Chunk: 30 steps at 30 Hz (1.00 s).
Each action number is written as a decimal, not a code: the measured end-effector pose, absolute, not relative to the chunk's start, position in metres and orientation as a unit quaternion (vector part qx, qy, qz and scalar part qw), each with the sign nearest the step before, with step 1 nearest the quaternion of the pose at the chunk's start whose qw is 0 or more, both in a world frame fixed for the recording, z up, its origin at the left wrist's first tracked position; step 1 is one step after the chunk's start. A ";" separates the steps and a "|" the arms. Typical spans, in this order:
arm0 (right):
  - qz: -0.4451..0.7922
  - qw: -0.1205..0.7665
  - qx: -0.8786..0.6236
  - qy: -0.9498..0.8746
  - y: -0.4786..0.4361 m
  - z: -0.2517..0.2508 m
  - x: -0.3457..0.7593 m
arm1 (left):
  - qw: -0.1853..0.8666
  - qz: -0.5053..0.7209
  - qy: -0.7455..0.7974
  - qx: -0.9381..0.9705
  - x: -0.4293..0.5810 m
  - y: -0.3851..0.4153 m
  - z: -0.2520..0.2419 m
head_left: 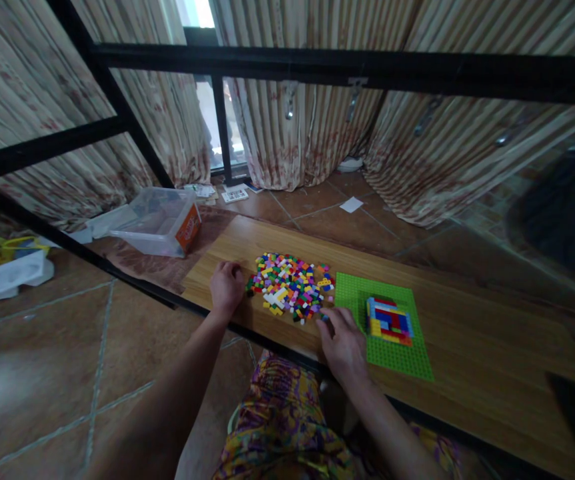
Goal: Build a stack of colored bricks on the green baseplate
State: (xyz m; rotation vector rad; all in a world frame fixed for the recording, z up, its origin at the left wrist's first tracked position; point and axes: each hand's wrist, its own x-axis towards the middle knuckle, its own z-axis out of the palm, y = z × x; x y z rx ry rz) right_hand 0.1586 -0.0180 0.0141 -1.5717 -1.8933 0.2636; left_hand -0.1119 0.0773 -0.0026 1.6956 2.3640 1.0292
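A heap of small multicoloured toy bricks (290,283) lies on the wooden tabletop. My left hand (226,288) rests at the heap's left side with its fingers curled in; whatever may be inside them is hidden. At the heap's lower right, my right hand (343,339) reaches over the left edge of a green baseplate (402,368). Its fingers are bent and drawn together near the bricks, and anything between the tips is too small to name. On the baseplate sits a low rectangular brick build (390,321) in blue, red, yellow and white, just right of my right hand.
A clear plastic bin (152,220) with an orange label stands beyond the table's left end. Black metal bars (317,60) cross above the table's far side, with striped curtains (307,133) behind. White trays (12,277) lie far left.
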 end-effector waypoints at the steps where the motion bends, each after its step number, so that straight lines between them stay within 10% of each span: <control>1: 0.103 0.328 -0.589 -0.732 -0.020 0.015 0.154 | 0.029 0.334 0.766 0.549 -0.112 0.077 -0.003; 30: 0.150 0.406 -0.713 -0.551 -0.069 0.025 0.274 | 0.050 0.293 0.789 0.537 -0.112 0.077 0.015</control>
